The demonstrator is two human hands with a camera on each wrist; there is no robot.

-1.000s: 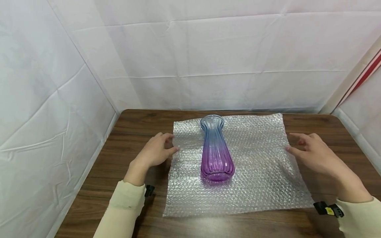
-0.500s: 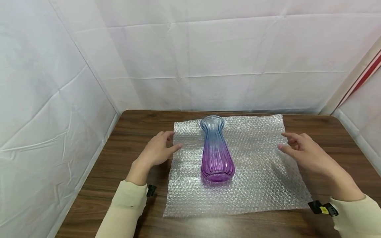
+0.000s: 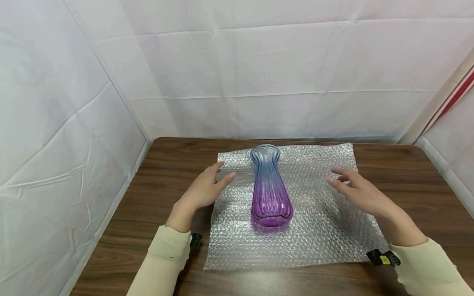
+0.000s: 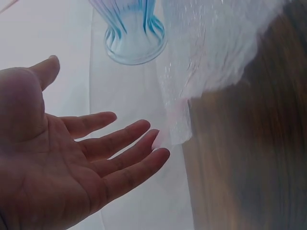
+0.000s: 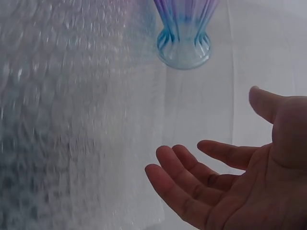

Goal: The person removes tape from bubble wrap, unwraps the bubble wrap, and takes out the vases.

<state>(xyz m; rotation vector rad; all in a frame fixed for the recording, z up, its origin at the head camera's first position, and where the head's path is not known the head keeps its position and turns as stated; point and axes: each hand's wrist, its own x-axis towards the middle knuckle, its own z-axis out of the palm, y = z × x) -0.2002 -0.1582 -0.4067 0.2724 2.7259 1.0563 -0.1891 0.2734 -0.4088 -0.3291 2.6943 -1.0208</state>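
Item 1, per my head feed: glass vase [image 3: 269, 187], qty 1, fluted, blue neck fading to purple base; loc.: on its side on the bubble wrap [image 3: 307, 238], L of ctr, rim away from the person, base nearer. Item 2: said wrap, 1 sheet, spread approx. flat on wood-grain table [image 3: 155, 172]. Item 3: L hand [image 3: 203, 188], near vase, over wrap's L edge. Item 4: R hand [image 3: 363, 194], above R part of wrap, farther from vase. Grip status: both released; wrist cams give me bare palms, fingers loosely extended, nil held; whether L fingertips brush the wrap, can't tell. Progress, my est.: early. Done: sheet laid out, vase resting on it. Left, I judge: the main handling; vase uncovered, no side folded over it, neither item in hand. Labels: none legible on vase or wrap. Black wrist device [image 3: 375, 257] by R sleeve [image 3: 418, 250] has yellow patch [image 3: 385, 260]; marks, if any, too small to read. Black piece [image 3: 196, 239] by L sleeve [image 3: 171, 246]: no writing I can make out. White sheeting [image 3: 237, 61], red strip [image 3: 459, 92] far R: no print seen. Brands: none ID'd.
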